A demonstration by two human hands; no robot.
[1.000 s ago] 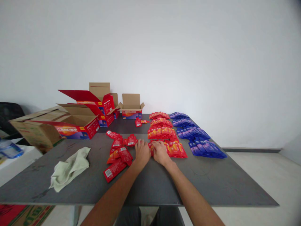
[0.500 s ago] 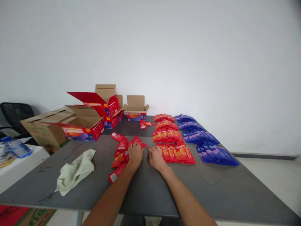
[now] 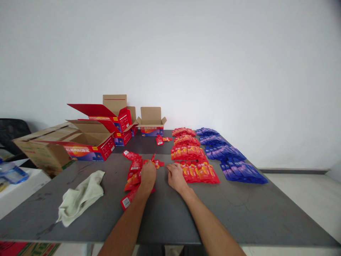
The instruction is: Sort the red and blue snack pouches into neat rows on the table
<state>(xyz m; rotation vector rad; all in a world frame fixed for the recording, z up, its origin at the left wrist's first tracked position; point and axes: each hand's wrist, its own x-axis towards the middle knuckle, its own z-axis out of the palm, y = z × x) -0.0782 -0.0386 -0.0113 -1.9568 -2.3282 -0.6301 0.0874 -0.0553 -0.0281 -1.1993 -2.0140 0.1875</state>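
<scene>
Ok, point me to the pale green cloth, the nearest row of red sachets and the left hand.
pale green cloth (image 3: 80, 196), head view, middle of the crumpled fabric
nearest row of red sachets (image 3: 201, 173), head view, middle of the row
left hand (image 3: 148, 175), head view, back of the hand

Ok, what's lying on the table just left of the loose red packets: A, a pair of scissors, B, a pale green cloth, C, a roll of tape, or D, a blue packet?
B: a crumpled pale green cloth lies on the grey table, left of the loose red packets under the left hand.

Pale cloth (image 3: 80, 196), open boxes (image 3: 89, 144), blue sachets (image 3: 231, 158).
</scene>
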